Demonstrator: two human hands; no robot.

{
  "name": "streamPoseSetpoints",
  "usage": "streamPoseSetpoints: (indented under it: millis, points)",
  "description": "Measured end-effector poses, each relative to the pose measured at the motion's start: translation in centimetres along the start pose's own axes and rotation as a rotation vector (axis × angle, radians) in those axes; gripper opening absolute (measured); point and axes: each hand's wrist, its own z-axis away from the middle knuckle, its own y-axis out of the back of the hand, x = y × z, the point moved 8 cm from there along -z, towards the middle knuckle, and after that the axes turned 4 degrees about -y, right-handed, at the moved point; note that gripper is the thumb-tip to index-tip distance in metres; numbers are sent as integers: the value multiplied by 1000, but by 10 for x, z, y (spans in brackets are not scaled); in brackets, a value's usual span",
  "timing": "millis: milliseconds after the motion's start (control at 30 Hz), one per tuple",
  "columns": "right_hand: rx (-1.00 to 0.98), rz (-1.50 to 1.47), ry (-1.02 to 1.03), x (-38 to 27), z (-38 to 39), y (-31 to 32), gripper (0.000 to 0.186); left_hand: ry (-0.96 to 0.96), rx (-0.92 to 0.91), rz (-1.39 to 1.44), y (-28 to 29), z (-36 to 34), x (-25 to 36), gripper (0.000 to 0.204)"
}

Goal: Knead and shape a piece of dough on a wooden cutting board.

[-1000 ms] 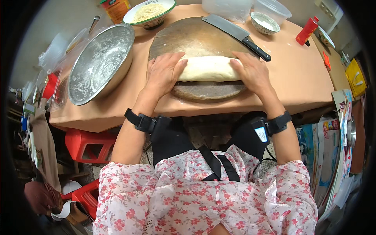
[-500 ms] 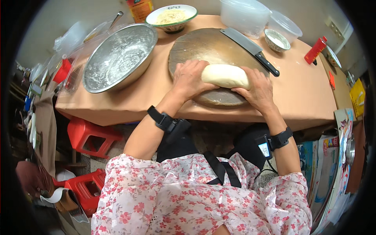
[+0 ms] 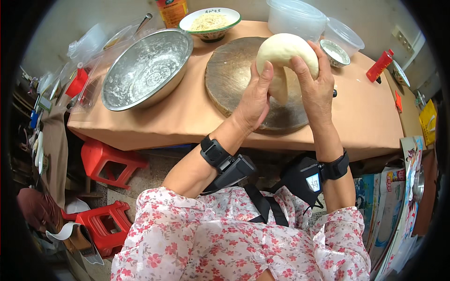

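Note:
A thick roll of pale dough (image 3: 287,48) is held up above the round wooden chopping board (image 3: 225,70), bent into an arch. My right hand (image 3: 316,89) grips its right side, thumb on the near face and fingers behind. My left hand (image 3: 255,96) holds the left side, its thumb pointing up against the dough. One end of the roll hangs down between my hands. Behind the dough and my right hand the cleaver is hidden, except for the tip of its black handle (image 3: 334,93).
Left of the board a floury steel bowl (image 3: 112,96) sits tilted on the table (image 3: 187,117). Behind stand a bowl of shredded food (image 3: 209,21), plastic tubs (image 3: 297,21) and a small bowl of white powder (image 3: 334,53). A red bottle (image 3: 378,65) is at the right; red stools (image 3: 110,161) stand below.
Both hands have raised the dough off the board toward the far side. The roll, lying lengthwise before, is now curved into an arch. The cleaver has become covered from view.

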Motion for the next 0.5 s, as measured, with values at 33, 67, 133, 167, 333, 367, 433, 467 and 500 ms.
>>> streamPoseSetpoints:
  millis: [33, 67, 133, 167, 333, 367, 433, 467, 500]
  points:
    - [30, 74, 84, -13, 0, -1, 50, -11, -13, -68, -1, 0, -5, 73]
    - [26, 73, 82, -14, 0, -5, 50, -11, -8, -68, 5, 3, -4, 73]
    - [10, 405, 344, -26, 4, -12, 48, 394, -7, -328, 31, 17, -24, 62]
    - [-20, 504, 379, -19, 8, -16, 45, 595, -131, -675, 54, 23, -19, 51]
    - [-187, 668, 579, -9, 46, -61, 36, 292, -261, -1323, 28, 20, 48, 33]
    - [-215, 640, 589, -9, 46, -64, 33, 76, -127, -1314, 24, 12, 67, 31]
    - [-248, 436, 440, 1, 39, -64, 31, -258, -74, -1391, 21, -2, 79, 27]
    - [-279, 238, 289, 12, 32, -62, 29, -597, -22, -1440, 15, -3, 90, 26]
    - [-362, 183, 81, 24, 23, -58, 28, -541, -82, -1379, 18, -12, 73, 27]
